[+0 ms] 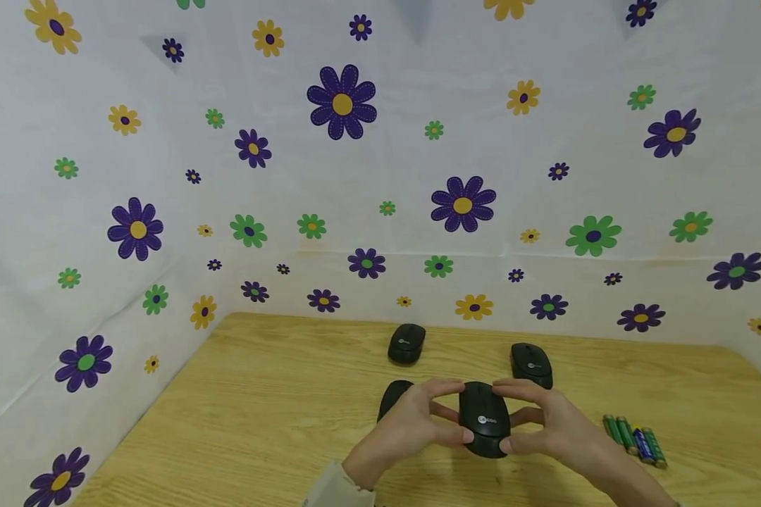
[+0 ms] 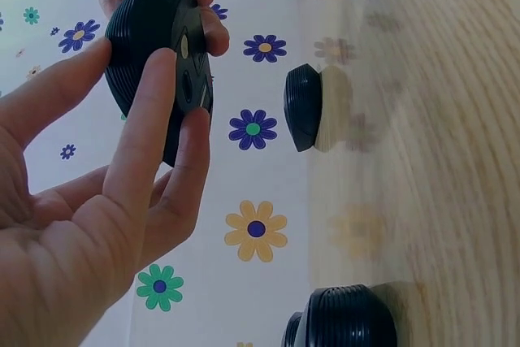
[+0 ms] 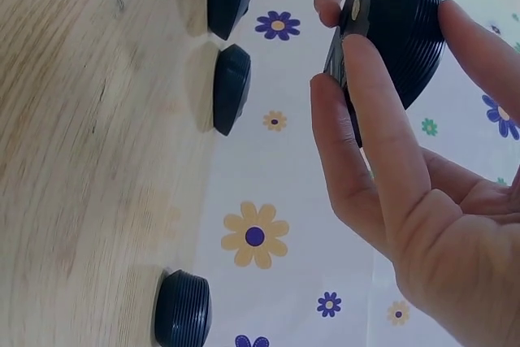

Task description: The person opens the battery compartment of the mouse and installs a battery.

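Observation:
Both hands hold one black computer mouse [image 1: 484, 412] above the wooden table, its top with a white logo turned up in the head view. My left hand [image 1: 412, 422] grips its left side, thumb near the rear end and fingers along the edge and underside. On the opposite side my right hand [image 1: 554, 426] grips it the same way. In the left wrist view the underside of the mouse [image 2: 185, 62] shows an oval opening and a small round mark. The right wrist view shows the fingers of my right hand [image 3: 414, 152] on its ribbed side and base.
A second mouse [image 1: 393, 398] lies partly behind my left hand. Two further mice stand farther back, one mouse [image 1: 407, 343] at centre and one mouse [image 1: 532, 364] to the right. Several green and blue batteries [image 1: 635, 440] lie right of my right hand. A flowered cloth [image 1: 380, 155] rises behind the table [image 1: 260, 408].

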A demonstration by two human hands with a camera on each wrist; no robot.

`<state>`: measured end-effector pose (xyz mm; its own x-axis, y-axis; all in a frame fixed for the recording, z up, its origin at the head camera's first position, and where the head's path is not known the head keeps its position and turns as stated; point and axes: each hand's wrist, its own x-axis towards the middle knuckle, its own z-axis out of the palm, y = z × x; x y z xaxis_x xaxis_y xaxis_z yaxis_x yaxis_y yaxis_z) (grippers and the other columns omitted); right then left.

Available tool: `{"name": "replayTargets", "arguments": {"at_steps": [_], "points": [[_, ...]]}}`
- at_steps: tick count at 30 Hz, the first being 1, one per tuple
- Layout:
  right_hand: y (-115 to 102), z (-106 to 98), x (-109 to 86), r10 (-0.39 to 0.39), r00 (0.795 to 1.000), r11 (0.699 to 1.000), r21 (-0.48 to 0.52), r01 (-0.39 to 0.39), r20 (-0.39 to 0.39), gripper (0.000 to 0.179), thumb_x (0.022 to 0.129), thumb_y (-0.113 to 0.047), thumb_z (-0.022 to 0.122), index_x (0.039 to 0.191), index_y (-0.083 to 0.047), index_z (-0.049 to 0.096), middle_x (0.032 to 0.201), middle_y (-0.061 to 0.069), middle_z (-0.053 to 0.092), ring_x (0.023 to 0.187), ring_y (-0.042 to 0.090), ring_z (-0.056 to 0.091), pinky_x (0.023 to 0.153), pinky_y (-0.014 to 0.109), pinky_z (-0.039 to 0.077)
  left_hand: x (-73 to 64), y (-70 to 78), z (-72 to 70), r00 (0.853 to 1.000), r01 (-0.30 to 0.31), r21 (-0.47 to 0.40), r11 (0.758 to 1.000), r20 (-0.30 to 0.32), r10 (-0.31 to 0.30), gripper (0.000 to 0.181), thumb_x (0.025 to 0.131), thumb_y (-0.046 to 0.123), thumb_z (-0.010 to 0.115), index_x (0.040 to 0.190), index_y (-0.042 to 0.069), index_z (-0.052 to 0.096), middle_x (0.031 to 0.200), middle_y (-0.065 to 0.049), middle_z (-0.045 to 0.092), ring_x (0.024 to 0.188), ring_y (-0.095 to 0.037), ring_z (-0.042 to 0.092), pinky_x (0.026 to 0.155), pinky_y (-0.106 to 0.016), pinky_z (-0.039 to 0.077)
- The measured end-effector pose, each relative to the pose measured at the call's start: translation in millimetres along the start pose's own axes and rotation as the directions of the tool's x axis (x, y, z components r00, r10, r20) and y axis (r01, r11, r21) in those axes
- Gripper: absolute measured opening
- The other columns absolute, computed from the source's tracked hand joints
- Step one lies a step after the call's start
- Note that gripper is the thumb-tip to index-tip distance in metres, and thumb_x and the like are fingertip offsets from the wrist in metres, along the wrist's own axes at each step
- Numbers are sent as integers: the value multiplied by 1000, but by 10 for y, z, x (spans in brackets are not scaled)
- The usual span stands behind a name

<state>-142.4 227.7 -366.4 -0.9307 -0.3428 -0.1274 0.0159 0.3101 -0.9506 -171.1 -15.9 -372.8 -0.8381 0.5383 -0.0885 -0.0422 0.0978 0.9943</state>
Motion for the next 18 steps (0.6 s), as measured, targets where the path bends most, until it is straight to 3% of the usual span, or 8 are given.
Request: {"name": "replayTargets", "arguments": {"at_steps": [3, 12, 15, 18], "points": [[-19, -3, 7, -17, 1000, 1000, 2, 17, 15, 73, 86, -1, 76, 148, 11, 39, 157, 36, 20, 107, 31, 62, 86, 47, 59, 9, 14, -30, 1000, -19, 14, 1000, 19, 19, 60, 81, -7, 77, 139, 4, 61, 146, -7, 51, 107, -25, 67, 81, -37, 62], [-33, -81, 18, -38, 996, 998, 43, 34, 82, 60, 98, -12, 69, 146, 12, 42, 152, 38, 30, 107, 34, 63, 89, 47, 58, 11, 66, -117, 995, -66, 1, 998, 77, 65, 50, 87, -6, 73, 135, 3, 64, 147, -10, 51, 110, -25, 67, 87, -36, 60], [-16, -105, 17, -36, 993, 993, 115, 23, 116, 54, 105, -17, 58, 144, 16, 40, 147, 39, 35, 113, 39, 64, 95, 47, 57, 16, 70, -114, 993, -76, 0, 997, 88, 76, 48, 87, -8, 73, 134, 0, 64, 141, -10, 56, 107, -25, 68, 87, -34, 59], [2, -114, 22, -42, 989, 981, 195, 14, 141, 51, 109, -20, 49, 142, 18, 40, 142, 37, 42, 114, 39, 64, 96, 45, 56, 24, 67, -84, 995, -91, 49, 995, 55, 88, 43, 88, -7, 74, 130, 0, 67, 127, -8, 65, 97, -21, 71, 80, -28, 60]]}}
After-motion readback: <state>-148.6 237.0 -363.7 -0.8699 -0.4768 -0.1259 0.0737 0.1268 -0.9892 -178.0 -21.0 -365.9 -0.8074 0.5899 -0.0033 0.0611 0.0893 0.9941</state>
